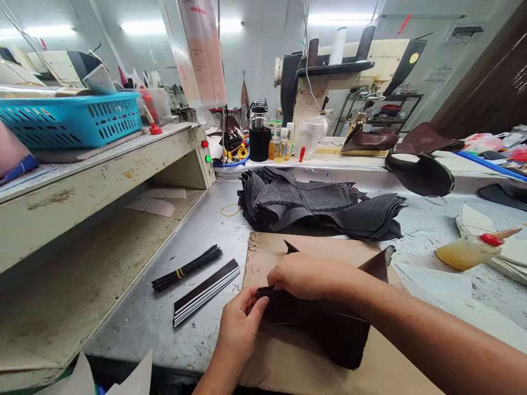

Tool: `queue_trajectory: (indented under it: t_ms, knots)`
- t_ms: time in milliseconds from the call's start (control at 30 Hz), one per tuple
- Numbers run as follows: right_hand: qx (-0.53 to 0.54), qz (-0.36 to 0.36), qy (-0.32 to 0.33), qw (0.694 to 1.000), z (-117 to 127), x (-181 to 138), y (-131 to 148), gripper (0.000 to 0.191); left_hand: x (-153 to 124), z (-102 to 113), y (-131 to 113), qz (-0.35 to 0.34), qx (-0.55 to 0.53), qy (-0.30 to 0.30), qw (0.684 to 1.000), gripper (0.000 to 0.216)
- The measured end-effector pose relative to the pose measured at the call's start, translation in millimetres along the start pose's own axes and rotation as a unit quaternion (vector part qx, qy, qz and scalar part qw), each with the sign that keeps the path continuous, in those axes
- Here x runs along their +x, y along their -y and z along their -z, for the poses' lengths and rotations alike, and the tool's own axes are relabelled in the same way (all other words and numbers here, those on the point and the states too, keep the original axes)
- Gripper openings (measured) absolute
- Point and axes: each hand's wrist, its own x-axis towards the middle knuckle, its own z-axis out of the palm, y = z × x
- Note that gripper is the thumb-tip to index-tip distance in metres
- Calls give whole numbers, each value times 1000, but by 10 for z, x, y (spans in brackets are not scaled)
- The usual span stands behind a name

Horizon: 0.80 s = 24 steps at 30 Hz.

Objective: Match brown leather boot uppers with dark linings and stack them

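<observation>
A dark brown leather piece lies partly folded on a tan board in front of me. My left hand pinches its left end between thumb and fingers. Right beside it, my right hand grips the upper edge of the same piece, its fingertips mostly hidden behind the knuckles. To the left lie a stack of dark strips with white edges and a bundle of thin black strips tied with a yellow band. Beyond the board sits a heap of dark grey cut pieces.
A glue bottle with a red cap lies at the right near white sheets. At the back stand a sewing machine, a black bottle and a clear jug. A shelf with a blue basket borders the left.
</observation>
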Motion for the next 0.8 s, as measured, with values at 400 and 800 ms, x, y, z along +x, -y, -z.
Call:
queue_trajectory:
  t_ms: [400, 800]
  knots:
    - [102, -12, -27, 994, -124, -273, -264, 20, -14, 5, -13, -4, 20, 12, 1000, 29]
    - [31, 8, -140, 990, -284, -630, -15, 11, -53, -138, -514, -182, 347, 124, 912, 19]
